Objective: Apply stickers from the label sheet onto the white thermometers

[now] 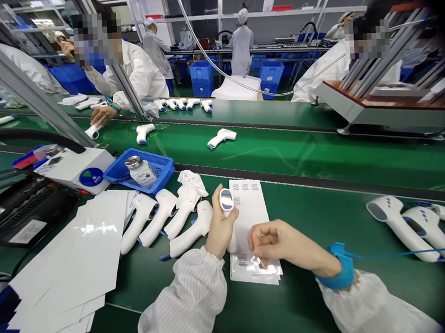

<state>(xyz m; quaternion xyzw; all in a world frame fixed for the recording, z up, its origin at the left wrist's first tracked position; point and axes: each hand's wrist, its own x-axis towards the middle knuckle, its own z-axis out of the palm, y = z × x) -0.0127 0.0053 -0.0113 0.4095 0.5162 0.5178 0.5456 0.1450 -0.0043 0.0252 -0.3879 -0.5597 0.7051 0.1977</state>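
At far left a black case (pixel 27 219) sits on the green bench (pixel 328 200), with a fanned stack of white sheets (pixel 78 253) beside it and a white box (pixel 75 166) behind. Beyond the box, a co-worker's hand (pixel 106 114) grips a white part (pixel 93 132). Next comes a blue tray (pixel 166 179) holding a bottle (pixel 143 172). In front of it, four white thermometers (pixel 158 218) lie slanted in a row, a crumpled cloth (pixel 193 182) over the third. On the belt (pixel 299 150) behind, two more thermometers (pixel 223 135) lie well apart.

The left hand (pixel 221 228) grips a thermometer upright, its display (pixel 226 199) uppermost, at the left edge of a label sheet (pixel 254 209). The right hand (pixel 273 241) is over the sheet's lower right, fingers curled; I cannot tell whether they pinch anything. A blue strap (pixel 338 269) circles that wrist. At far right, three thermometers (pixel 402 226) lie close together.
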